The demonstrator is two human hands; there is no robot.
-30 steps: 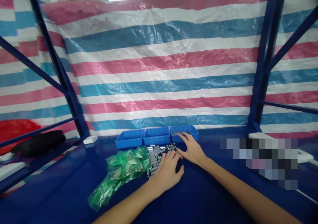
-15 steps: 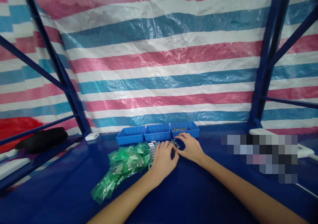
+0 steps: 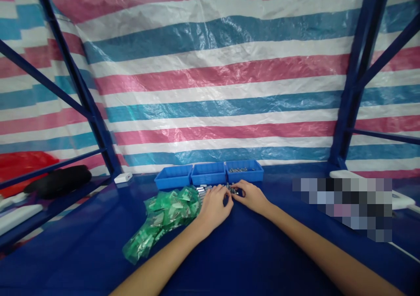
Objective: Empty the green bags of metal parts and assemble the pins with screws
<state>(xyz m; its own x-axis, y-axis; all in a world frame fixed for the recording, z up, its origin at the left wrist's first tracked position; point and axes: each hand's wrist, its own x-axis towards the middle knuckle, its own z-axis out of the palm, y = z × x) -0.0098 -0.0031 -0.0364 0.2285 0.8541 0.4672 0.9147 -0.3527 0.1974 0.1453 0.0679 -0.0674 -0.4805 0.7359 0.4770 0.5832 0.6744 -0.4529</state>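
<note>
My left hand (image 3: 215, 206) is closed, its thumb and index finger curled together beside a small heap of metal parts (image 3: 229, 188). What it pinches, if anything, is hidden. Close on its right, my right hand (image 3: 252, 196) has its thumb and index finger bent in around the right end of that heap. The pieces there are too small to name. Under and behind the left fingers lie shiny metal cylinders (image 3: 201, 190). Several green plastic bags (image 3: 172, 207) with pieces inside spread out left of my left hand.
Three blue trays stand in a row behind the hands: a left tray (image 3: 173, 183), a middle tray (image 3: 208, 179) and a right tray (image 3: 259, 176) with small metal pieces (image 3: 239, 170). A white box (image 3: 123, 177) sits at the back left. Blue frame posts (image 3: 348, 94) flank the table.
My right hand's fingers have come down and drawn in over the small metal parts; before, the index finger was raised and apart from the thumb. My left hand has shifted slightly left.
</note>
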